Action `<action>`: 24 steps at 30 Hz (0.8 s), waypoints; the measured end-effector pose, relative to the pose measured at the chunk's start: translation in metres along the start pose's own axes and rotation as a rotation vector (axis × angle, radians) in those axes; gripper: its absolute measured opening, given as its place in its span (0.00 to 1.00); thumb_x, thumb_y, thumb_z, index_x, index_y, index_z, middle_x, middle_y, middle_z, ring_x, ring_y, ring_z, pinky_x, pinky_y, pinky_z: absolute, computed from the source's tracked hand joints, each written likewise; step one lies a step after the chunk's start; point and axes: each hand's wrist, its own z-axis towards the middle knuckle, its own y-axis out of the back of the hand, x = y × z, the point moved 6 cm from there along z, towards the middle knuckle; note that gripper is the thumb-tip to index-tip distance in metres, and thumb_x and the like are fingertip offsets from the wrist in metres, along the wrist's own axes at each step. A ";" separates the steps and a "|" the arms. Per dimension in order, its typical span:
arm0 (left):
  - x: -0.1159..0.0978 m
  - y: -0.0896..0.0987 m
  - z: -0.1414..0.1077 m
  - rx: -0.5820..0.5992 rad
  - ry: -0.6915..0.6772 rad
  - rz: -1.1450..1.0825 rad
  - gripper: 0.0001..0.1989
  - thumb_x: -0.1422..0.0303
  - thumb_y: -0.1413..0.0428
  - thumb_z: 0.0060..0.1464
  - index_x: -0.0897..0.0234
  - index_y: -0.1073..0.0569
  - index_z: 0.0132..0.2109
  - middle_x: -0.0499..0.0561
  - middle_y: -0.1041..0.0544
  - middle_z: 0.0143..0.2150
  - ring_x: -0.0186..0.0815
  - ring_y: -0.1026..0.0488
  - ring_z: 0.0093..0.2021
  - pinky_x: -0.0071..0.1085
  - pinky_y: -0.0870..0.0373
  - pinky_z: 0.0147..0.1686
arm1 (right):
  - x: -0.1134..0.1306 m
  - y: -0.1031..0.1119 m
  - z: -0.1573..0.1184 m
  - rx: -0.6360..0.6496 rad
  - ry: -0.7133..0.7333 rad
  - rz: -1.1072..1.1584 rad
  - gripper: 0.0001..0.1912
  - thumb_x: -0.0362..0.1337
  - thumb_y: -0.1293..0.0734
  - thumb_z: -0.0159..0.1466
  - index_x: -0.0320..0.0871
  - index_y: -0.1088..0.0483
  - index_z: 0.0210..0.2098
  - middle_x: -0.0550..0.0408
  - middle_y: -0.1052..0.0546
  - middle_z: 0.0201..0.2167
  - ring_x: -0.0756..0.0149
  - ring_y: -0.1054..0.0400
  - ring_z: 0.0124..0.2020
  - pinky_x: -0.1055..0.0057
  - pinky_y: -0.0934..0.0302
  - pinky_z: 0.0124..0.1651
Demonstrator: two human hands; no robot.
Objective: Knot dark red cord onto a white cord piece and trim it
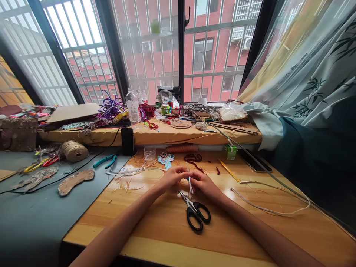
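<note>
My left hand [176,177] and my right hand [203,182] meet over the wooden table, fingertips close together. Between them is a thin white strip [190,186], its lower end hanging down and its upper end poking out above the fingers. Both hands are closed in a pinch on it. A small teal bit shows by the fingertips, too small to name. Just below lie black-handled scissors [196,215], their blades pointing up under the hands. Beyond the fingers are a dark red cord [193,158] and a light blue printed card [166,160].
Teal pliers [107,161], a twine spool [75,151] and a curved brown piece [75,181] lie on the left. White cord [267,210], a yellow tool [229,170] and a phone [254,160] are at right. A cluttered ledge [155,138] with a plastic bottle [133,107] runs behind.
</note>
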 end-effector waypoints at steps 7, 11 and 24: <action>-0.007 0.001 -0.002 -0.099 -0.104 0.225 0.12 0.61 0.46 0.42 0.66 0.32 0.21 0.45 0.35 0.18 0.27 0.41 0.22 0.22 0.48 0.22 | 0.001 -0.002 -0.005 -0.039 0.003 -0.128 0.08 0.39 0.41 0.56 0.42 0.35 0.31 0.60 0.34 0.17 0.72 0.41 0.16 0.74 0.47 0.20; -0.003 0.001 -0.001 -0.015 -0.042 0.028 0.13 0.60 0.47 0.42 0.67 0.29 0.22 0.45 0.35 0.19 0.25 0.45 0.19 0.23 0.51 0.19 | 0.006 0.003 -0.005 -0.105 0.025 -0.218 0.09 0.38 0.41 0.55 0.41 0.33 0.33 0.58 0.32 0.21 0.71 0.39 0.19 0.74 0.45 0.23; -0.001 0.035 0.005 -0.214 -0.047 -0.535 0.11 0.64 0.41 0.40 0.65 0.25 0.32 0.52 0.27 0.39 0.31 0.34 0.38 0.24 0.40 0.36 | 0.004 0.001 -0.005 -0.072 0.034 -0.203 0.08 0.38 0.40 0.55 0.43 0.32 0.30 0.58 0.32 0.19 0.72 0.42 0.16 0.73 0.47 0.21</action>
